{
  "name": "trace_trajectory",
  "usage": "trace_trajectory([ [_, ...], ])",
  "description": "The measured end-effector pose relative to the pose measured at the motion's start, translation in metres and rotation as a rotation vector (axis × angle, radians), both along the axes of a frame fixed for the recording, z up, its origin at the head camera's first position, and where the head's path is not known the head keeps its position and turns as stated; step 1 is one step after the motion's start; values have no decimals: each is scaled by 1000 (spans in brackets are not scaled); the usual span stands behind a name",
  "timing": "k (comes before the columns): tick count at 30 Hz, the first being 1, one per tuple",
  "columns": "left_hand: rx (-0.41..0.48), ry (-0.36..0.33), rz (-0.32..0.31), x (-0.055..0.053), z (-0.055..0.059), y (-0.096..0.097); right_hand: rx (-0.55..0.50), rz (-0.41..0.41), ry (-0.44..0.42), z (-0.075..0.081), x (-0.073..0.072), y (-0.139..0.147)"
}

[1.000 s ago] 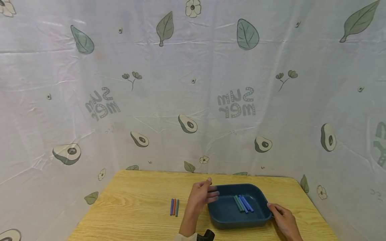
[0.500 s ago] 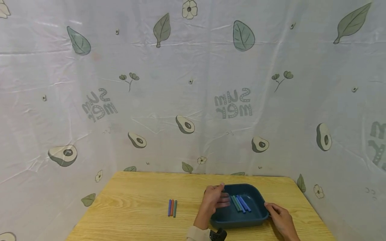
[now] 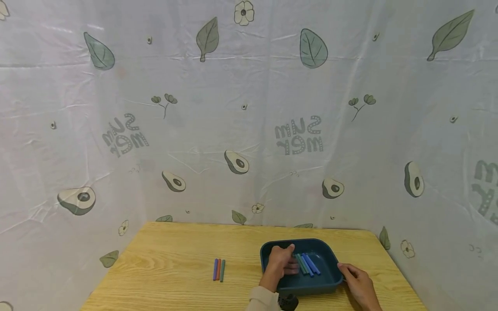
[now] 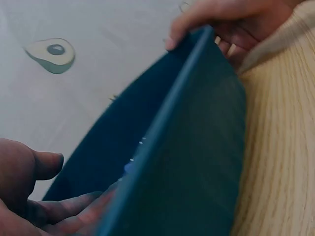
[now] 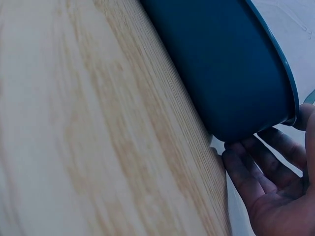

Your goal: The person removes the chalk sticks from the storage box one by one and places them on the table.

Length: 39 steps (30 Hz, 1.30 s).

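A dark blue rectangular tray [image 3: 311, 287] sits on the right half of the table, with several thin green and blue sticks [image 3: 308, 264] lying side by side inside. My left hand [image 3: 279, 262] reaches over the tray's near left side. Its thumb points up and its extended fingers are down inside, close to the green sticks; whether they touch is unclear. At the tray's right end, my right hand [image 3: 359, 285] holds the rim; in the right wrist view the thumb is at the rim and the other fingers [image 5: 268, 157] lie against the outer wall and underside.
Left of the tray, three thin sticks [image 3: 219, 270], blue, red and green, lie in a row on the wooden table [image 3: 175, 250]. A pale printed curtain [image 3: 206, 129] hangs behind the table and along both sides.
My left hand has moved right and down, from beside the tray's left rim to inside it near the sticks. The right hand keeps its hold on the rim. The head view has shifted slightly.
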<state>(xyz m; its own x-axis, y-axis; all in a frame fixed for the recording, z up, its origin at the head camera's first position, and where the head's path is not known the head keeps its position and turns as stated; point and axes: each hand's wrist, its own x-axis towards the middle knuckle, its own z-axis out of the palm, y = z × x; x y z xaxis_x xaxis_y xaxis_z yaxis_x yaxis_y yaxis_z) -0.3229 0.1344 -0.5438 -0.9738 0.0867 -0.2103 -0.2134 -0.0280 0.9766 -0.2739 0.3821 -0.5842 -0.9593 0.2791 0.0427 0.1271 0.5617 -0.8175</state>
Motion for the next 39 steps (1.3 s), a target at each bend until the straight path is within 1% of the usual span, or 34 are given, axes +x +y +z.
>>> trace_trajectory([
  [5, -44, 7, 23, -1, -6, 4, 0, -13, 2, 2, -1, -3],
  [9, -75, 11, 52, -5, -13, 8, -17, -9, -2, 2, -3, -5],
  [13, -133, 16, 117, -10, -18, 16, -25, 11, -17, 2, -3, -5],
  [16, -164, 19, 184, -13, -20, 23, -11, 17, -22, 2, -3, -4],
  [20, -195, 40, 267, -14, -23, 32, 16, 21, -24, 2, -3, -2],
  [23, -238, 47, 305, -14, -24, 38, 23, 23, -30, 3, -2, 0],
  [31, -395, 40, 346, -16, -22, 47, 20, 27, -46, 5, -1, 2],
  [35, -433, 23, 344, -16, -20, 48, 27, 17, -46, 6, 0, 1],
  [39, -411, 0, 318, -17, -19, 45, 25, 9, -46, 7, 0, 0],
])
